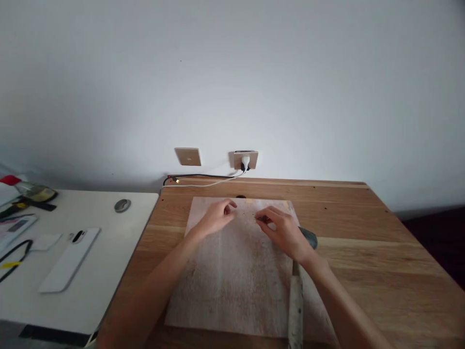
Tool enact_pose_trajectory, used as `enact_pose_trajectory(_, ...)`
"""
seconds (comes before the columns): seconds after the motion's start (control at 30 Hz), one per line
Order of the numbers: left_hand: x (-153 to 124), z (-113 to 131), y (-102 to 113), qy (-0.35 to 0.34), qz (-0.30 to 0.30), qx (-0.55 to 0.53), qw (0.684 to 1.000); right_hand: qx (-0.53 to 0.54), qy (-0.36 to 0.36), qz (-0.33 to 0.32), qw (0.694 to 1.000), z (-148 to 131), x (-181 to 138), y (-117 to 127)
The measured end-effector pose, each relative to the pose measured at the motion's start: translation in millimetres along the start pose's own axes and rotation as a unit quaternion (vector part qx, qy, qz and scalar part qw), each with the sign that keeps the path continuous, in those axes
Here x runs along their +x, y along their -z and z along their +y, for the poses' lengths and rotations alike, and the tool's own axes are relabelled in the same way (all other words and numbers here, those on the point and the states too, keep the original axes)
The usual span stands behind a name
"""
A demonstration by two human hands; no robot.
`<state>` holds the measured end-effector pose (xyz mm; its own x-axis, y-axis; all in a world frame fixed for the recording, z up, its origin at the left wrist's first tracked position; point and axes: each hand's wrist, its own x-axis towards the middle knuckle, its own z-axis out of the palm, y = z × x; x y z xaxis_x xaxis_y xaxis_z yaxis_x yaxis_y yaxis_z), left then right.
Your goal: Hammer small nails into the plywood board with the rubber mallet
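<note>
A pale wall (232, 72) fills the upper half of the view, with two tan wall plates near its foot; the right plate (246, 159) carries a white plug whose cable (203, 183) trails left along the edge of the table. Below it stands a wooden table (363, 232), and a white desk (101, 242) adjoins it on the left. On the wooden table lies a large, worn, whitish board (232, 281). Both hands rest over its far end. The left hand (216, 218) is loosely curled, thumb and forefinger pinched together; whether anything sits between them cannot be told. The right hand (285, 230) pinches a tiny dark thing (262, 219) at its fingertips, too small to identify, just above the board. Under the right wrist a knife (296, 300) lies along the board's right side. On the white desk lie a slim white device (70, 259), a round grey disc (122, 205) and cables. No writing is legible anywhere
</note>
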<state>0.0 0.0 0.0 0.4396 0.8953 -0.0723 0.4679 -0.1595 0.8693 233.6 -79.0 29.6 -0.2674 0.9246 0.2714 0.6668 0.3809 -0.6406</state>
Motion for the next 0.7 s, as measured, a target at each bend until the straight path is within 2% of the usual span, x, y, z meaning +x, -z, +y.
enact_pose_trajectory(0.07,1,-1,-2,-0.040,-0.001,0.120,0.992,0.008,-0.005,0.009,1.000,-5,-14,2)
enact_pose_trajectory(0.2,1,-3,-5,-0.089,-0.019,0.254,0.963,0.031,-0.016,0.016,0.999,-9,-37,4)
enact_pose_trajectory(0.37,4,5,1,-0.120,-0.059,0.352,0.926,0.048,-0.025,0.025,0.998,-6,-46,0)
enact_pose_trajectory(0.43,7,11,0,-0.114,-0.043,0.337,0.933,0.049,-0.024,0.030,0.998,-8,-44,-2)
enact_pose_trajectory(0.5,7,17,-7,-0.087,0.013,0.248,0.965,0.040,-0.019,0.046,0.998,-12,-41,-3)
enact_pose_trajectory(0.57,3,22,-20,-0.016,0.066,0.062,0.996,0.026,-0.017,0.069,0.997,-18,-36,-2)
enact_pose_trajectory(0.6,-2,24,-28,0.037,0.073,-0.059,0.995,0.018,-0.016,0.082,0.996,-22,-33,-1)
enact_pose_trajectory(0.63,-8,24,-38,0.100,0.065,-0.190,0.975,0.008,-0.013,0.092,0.996,-26,-30,-1)
enact_pose_trajectory(0.7,-24,23,-56,0.193,0.027,-0.390,0.900,-0.011,0.009,0.092,0.996,-34,-24,-2)
